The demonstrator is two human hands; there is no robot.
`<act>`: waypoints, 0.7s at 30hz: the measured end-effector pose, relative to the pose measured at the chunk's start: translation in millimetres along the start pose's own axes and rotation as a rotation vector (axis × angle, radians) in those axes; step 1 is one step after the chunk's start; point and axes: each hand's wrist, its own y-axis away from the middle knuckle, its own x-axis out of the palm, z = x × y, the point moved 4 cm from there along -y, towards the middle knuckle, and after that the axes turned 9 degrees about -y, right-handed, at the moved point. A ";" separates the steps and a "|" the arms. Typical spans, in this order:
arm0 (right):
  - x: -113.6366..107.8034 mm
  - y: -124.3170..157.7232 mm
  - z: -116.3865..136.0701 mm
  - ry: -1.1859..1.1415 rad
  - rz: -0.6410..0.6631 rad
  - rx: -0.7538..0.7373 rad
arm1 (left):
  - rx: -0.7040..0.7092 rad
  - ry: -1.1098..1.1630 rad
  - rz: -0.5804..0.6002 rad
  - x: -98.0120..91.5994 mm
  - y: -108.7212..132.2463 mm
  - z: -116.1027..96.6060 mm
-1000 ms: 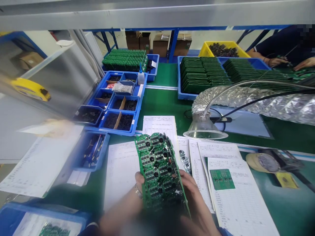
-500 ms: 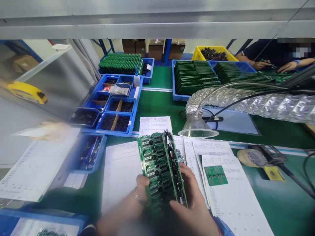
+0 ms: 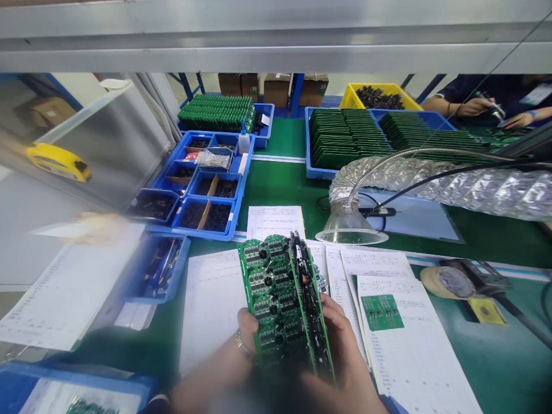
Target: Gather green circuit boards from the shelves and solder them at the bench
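Observation:
My left hand (image 3: 249, 330) grips a green circuit board panel (image 3: 271, 293) by its left edge. Rows of round sections with small black parts cover the panel's face, which is turned toward me. Close to its right side, more circuit board panels (image 3: 311, 305) stand nearly edge-on, and my right hand (image 3: 345, 351) is wrapped around them. Dark blur at the bottom hides the lower ends of the panels and part of both hands. Beneath the hands lie printed paper sheets (image 3: 211, 305). A small green circuit board (image 3: 382, 312) rests on the sheets at the right.
A clear fume hood (image 3: 351, 225) on a foil duct (image 3: 435, 178) hangs beyond my hands. Blue parts bins (image 3: 235, 230) stand left, a tray of boards (image 3: 308, 167) at the back. A tool bin (image 3: 183, 259) sits left. A co-worker's hands (image 3: 478, 107) hold a tool at far right.
The panels in my hands have tilted slightly, and the right-hand ones have moved a little right and down. The co-worker's hand has risen with a tool in it. The view has shifted slightly.

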 end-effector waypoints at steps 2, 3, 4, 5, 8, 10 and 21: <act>2.4 -1.9 -3.7 0.039 -0.007 -0.004 | -0.005 0.047 0.056 -18.4 2.5 10.9; 4.1 -3.5 -6.7 0.064 -0.012 -0.005 | -0.011 0.030 0.051 -27.4 3.6 17.0; 5.8 -5.5 -10.2 0.087 -0.019 -0.003 | -0.020 -0.010 0.036 -35.1 4.7 23.1; 7.2 -7.7 -13.9 0.102 -0.028 0.001 | -0.023 -0.064 0.004 -41.5 5.6 28.5; 7.3 -14.1 -22.3 0.104 -0.039 0.037 | 0.035 -0.163 -0.114 -51.5 7.1 35.8; 2.9 -16.2 -22.0 0.062 -0.021 0.057 | 0.045 -0.139 -0.116 -51.7 6.4 35.8; -14.9 -5.2 -0.5 -0.168 0.025 0.138 | -0.037 -0.081 -0.050 -50.0 3.9 22.5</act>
